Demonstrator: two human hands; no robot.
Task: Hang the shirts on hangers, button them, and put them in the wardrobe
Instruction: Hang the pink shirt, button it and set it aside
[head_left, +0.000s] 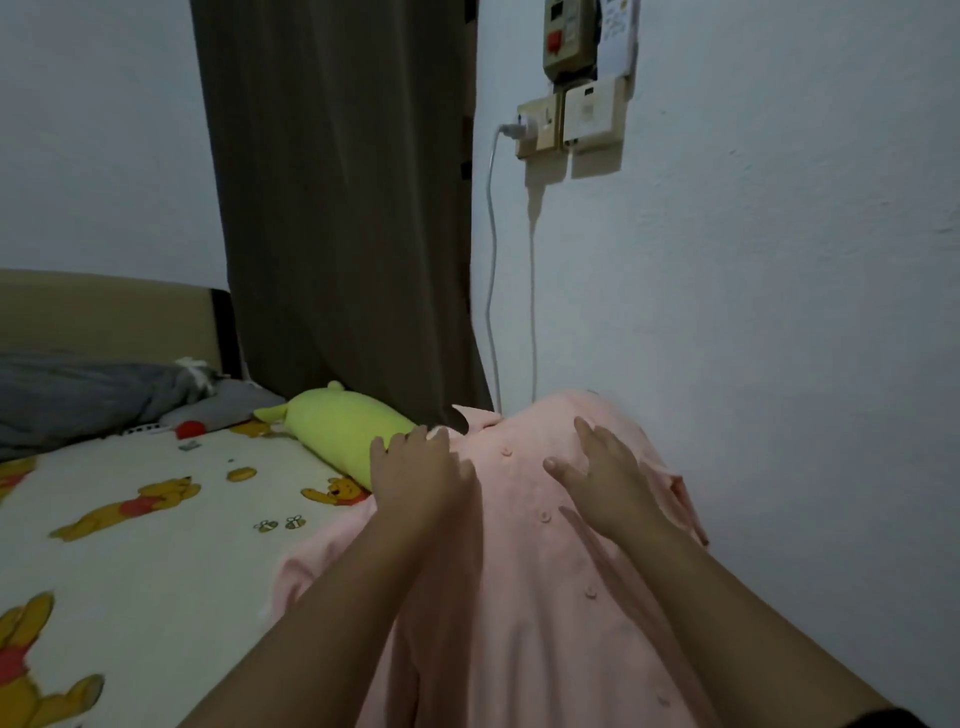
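A pink shirt (524, 551) lies front up along the right side of the bed, collar toward the wall, with a row of pink buttons down its middle. My left hand (415, 467) rests flat on the shirt's left shoulder, fingers straight. Over the right chest my right hand (602, 473) has its fingers spread, touching or just above the cloth. No hanger shows; whether one is inside the shirt I cannot tell.
The bed (156, 519) has a white sheet with yellow cartoon bears. A yellow-green plush pillow (337, 431) lies by the shirt's collar. Grey bedding (93, 395) is at the far left. A brown curtain (337, 208) hangs behind; a charger cable (491, 260) drops from a wall socket.
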